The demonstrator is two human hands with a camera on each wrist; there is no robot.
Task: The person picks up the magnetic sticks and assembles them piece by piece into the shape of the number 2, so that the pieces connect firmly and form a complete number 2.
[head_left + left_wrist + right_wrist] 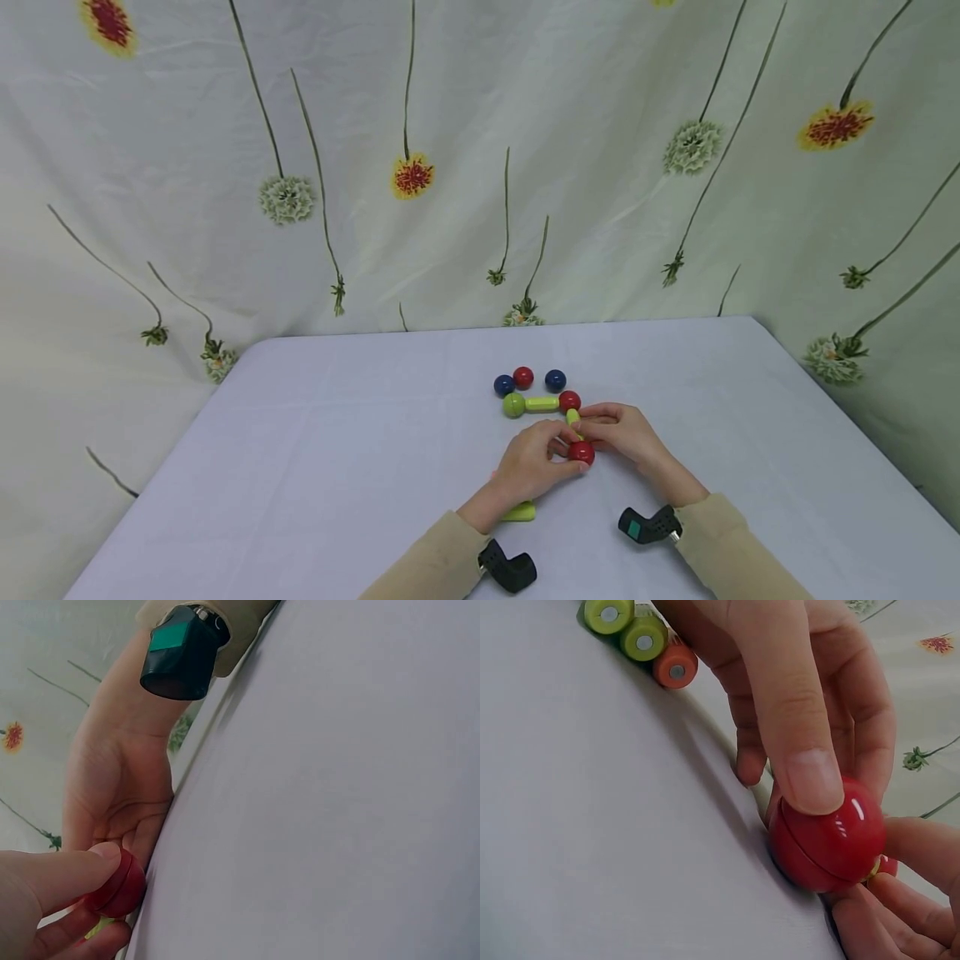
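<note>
My left hand grips a glossy red ball, its thumb pressed on the near side in the right wrist view. Across from it, my right hand pinches a short yellow-green rod running from that ball to a second red ball. Another yellow-green rod links the second red ball to a green ball, forming a bent chain. Seen from the left wrist, the held red ball sits close to the tabletop, with a seam around it. Fingers cover much of the held rod.
Behind the chain lie two dark blue balls and a loose red ball. Beside my left wrist, green rods and an orange rod with metal ends lie together on the white-covered table. A flowered cloth hangs behind.
</note>
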